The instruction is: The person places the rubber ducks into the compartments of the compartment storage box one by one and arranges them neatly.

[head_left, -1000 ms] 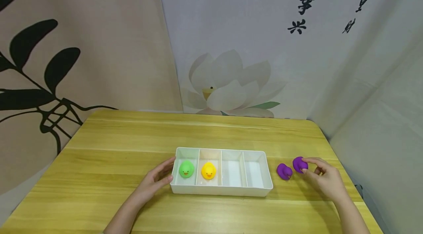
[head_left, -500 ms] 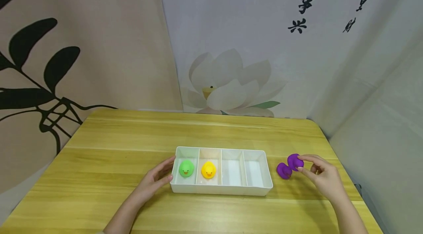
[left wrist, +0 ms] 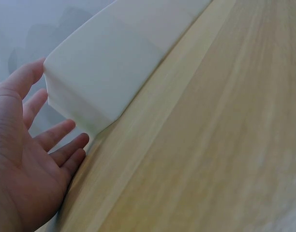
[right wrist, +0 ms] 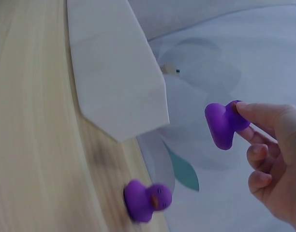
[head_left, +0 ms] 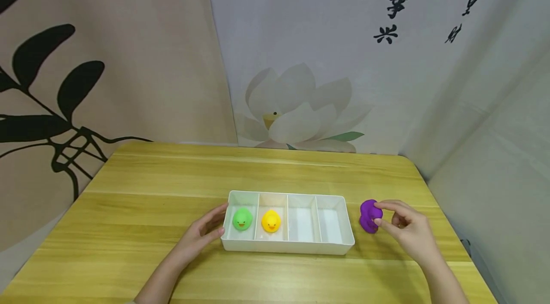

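Note:
My left hand (head_left: 201, 231) touches the left end of a white tray (head_left: 288, 246) split into compartments; the left wrist view shows its fingers loosely extended there. In the leftmost compartment sits a green rubber duck (head_left: 242, 219), with a yellow rubber duck (head_left: 271, 222) in the one beside it. To the right of the tray, my right hand (head_left: 408, 231) pinches a purple rubber duck (right wrist: 224, 123) between thumb and finger, raised above the table. Another purple rubber duck (right wrist: 142, 200) stands on the table and is partly covered by the held one in the head view.
The two right compartments of the tray hold nothing. Beneath everything is a wooden table (head_left: 172, 175). Behind it hangs a pale cloth backdrop (head_left: 301, 22) printed with a lotus and dark characters, and more cloth closes off the right side.
My right hand has carried the purple duck leftward, from beside the other purple duck to overlapping it in the head view. The left hand and tray have stayed put.

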Tool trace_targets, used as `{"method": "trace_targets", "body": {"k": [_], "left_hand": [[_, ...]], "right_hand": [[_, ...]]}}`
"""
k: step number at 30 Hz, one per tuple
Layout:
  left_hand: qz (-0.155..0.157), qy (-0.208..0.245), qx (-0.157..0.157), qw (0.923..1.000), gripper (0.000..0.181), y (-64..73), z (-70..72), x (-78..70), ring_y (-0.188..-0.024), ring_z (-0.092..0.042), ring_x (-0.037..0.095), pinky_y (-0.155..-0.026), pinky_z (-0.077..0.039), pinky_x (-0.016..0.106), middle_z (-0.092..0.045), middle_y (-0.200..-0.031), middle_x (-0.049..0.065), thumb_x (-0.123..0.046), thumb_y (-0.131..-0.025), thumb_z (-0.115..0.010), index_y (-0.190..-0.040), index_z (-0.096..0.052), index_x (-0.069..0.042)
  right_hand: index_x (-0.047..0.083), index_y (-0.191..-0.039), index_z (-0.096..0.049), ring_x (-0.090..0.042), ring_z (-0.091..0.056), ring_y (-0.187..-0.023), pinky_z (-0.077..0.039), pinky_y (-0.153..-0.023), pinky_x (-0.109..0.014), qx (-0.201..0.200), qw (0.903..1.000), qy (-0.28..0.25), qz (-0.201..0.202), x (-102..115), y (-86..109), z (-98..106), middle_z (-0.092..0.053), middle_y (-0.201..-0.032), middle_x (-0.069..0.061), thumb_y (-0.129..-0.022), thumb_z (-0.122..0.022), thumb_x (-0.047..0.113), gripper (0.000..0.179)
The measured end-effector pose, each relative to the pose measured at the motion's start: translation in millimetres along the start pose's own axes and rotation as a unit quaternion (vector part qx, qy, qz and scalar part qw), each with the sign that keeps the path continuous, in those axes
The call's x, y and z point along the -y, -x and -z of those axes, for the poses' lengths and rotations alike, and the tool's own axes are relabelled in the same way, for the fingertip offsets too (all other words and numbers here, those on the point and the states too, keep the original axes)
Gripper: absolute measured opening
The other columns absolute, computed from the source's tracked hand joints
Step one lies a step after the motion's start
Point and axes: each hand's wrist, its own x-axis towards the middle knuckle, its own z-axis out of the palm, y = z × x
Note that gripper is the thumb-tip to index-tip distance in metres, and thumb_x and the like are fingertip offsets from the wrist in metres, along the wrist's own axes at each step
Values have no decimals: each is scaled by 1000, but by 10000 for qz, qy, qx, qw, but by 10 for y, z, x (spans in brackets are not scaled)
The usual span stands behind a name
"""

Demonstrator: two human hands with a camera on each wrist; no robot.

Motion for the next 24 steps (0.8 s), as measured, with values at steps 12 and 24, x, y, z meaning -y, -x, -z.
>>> {"method": "trace_targets", "body": {"k": [12, 24], "left_hand": [[-9, -98, 17, 10000, 54, 1, 5, 6, -125, -42, 38, -99, -38, 33, -48, -138, 21, -9, -96, -58, -146, -38, -7], [-86, -92, 31, 9999, 53, -3, 4, 17, -125, -42, 40, -98, -39, 34, -47, -138, 23, -7, -96, -57, -146, -38, -5]], "right_hand": [[-1, -98, -71, -11, -42, -55, -36, -43, -27, 264, 9972, -673, 183, 189, -35, -215, -66, -98, -11, -71, -76, -14, 30], [3, -100, -72, -12, -43, -56, -36, -44, -27, 588, 9898, -1202, 492, 352, -85, -424, -66, -99, -9, -73, -77, -9, 30]]}}
